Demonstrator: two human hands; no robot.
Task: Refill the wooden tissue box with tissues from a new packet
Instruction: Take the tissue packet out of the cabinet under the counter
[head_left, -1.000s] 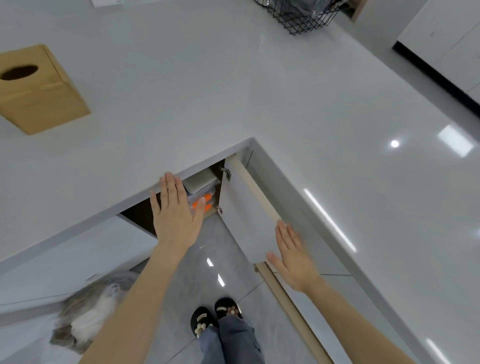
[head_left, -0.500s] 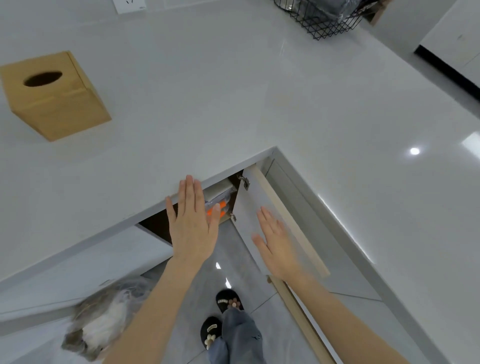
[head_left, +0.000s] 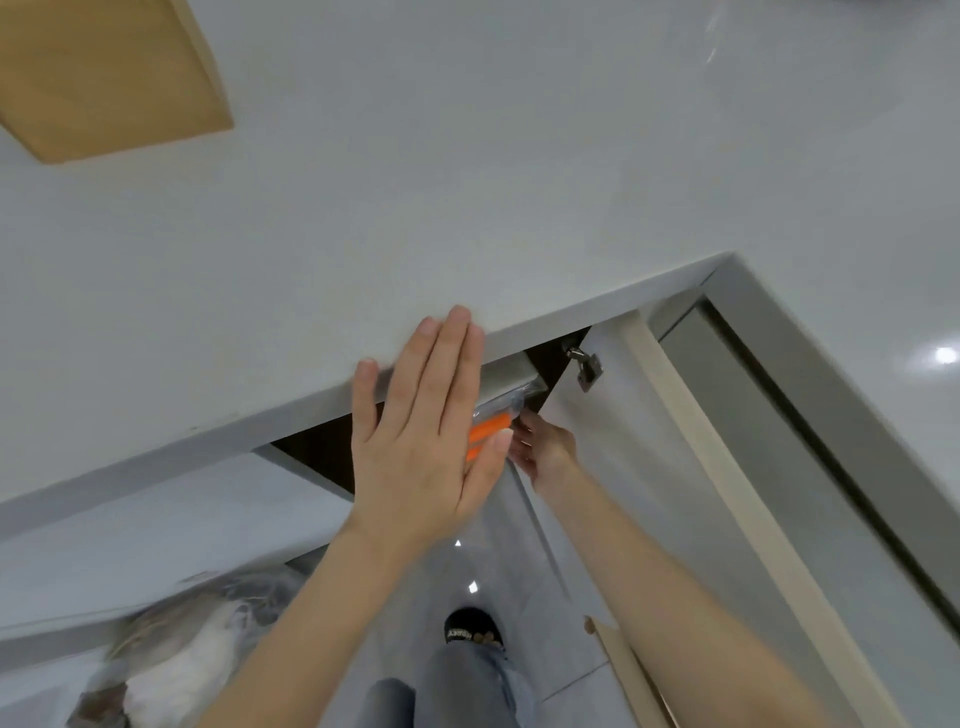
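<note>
Since half a second ago the right hand (head_left: 540, 447) has left the cabinet door and gone into the open cabinet, and the view has closed in on the counter edge. Its fingers now curl at the end of the tissue packet (head_left: 496, 421), a clear-wrapped pack with orange print lying on the shelf just under the countertop; contact looks likely, but a firm grip cannot be told, since the left hand covers most of the pack.

Left hand (head_left: 426, 431): flat, fingers straight and together, palm down, fingertips resting on the front edge of the countertop (head_left: 467, 197). It holds nothing. It sits directly in front of the packet and blocks the view of it.

Wooden tissue box (head_left: 104, 78): on the countertop, far left and well apart from both hands. Cut off by the top and left edges of the frame, so its opening is out of view.

Cabinet door (head_left: 649, 467): swung open to the right of the right forearm, a metal hinge (head_left: 586, 366) showing at its top inner corner. The cabinet interior is dark; little else inside can be made out.

Below: grey tiled floor (head_left: 498, 540), the person's jeans leg (head_left: 467, 680) and one black slipper (head_left: 472, 626). At lower left, a blurred clear plastic bag (head_left: 182, 654) with pale and brown contents, not identifiable.
</note>
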